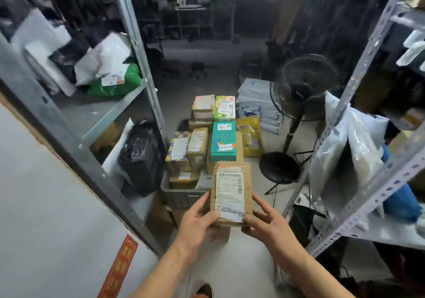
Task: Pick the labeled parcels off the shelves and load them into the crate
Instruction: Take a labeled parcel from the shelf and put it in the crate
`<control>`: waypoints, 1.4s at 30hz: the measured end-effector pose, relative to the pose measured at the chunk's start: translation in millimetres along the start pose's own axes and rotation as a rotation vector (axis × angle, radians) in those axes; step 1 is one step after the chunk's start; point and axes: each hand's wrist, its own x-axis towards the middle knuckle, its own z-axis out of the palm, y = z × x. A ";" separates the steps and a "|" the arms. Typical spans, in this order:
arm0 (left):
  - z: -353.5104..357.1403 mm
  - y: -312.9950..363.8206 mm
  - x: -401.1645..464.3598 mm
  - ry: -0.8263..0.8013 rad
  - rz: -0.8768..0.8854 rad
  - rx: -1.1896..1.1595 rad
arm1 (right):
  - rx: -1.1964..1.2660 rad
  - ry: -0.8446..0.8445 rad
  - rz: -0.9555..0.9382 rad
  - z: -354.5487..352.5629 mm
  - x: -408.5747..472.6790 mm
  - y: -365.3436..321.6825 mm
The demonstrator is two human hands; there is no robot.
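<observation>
I hold a flat brown cardboard parcel [232,190] with a white barcode label facing up, in front of me above the floor. My left hand [200,219] grips its near left corner, thumb on top. My right hand [264,223] grips the near right corner, thumb on the label. Just beyond the parcel sits a grey plastic crate [184,196] on the floor, piled with several labeled boxes, among them a teal box [223,141] and a green-and-white box [225,108]. The parcel hangs over the crate's near right corner.
A metal shelf rack [142,51] at left carries white, black and green bagged parcels. Another rack [358,123] at right holds plastic mailers. A black standing fan [299,95] and a stool [279,165] stand right of the crate. Grey bags [257,104] are stacked behind.
</observation>
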 end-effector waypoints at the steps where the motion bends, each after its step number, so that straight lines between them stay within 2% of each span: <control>1: -6.0 4.3 3.3 0.020 0.001 -0.005 | -0.020 -0.020 0.005 5.0 10.9 -5.0; 8: -45.6 40.7 67.7 0.110 0.057 -0.080 | -0.062 -0.095 0.015 36.4 102.5 -37.9; 22: -134.1 93.6 267.5 0.175 0.058 -0.180 | -0.082 -0.002 0.034 102.9 297.0 -81.2; 31: -161.0 123.6 341.0 0.349 0.123 -0.285 | -0.161 -0.156 -0.003 130.6 405.1 -110.3; 35: -159.7 146.7 381.3 0.389 0.180 -0.293 | -0.177 -0.243 0.021 131.5 462.5 -145.1; 39: -151.6 171.0 420.9 0.433 0.228 -0.244 | -0.357 -0.348 0.060 115.0 524.9 -195.0; 42: -147.7 179.9 453.0 0.453 0.219 -0.238 | -0.519 -0.360 0.014 103.6 568.9 -220.5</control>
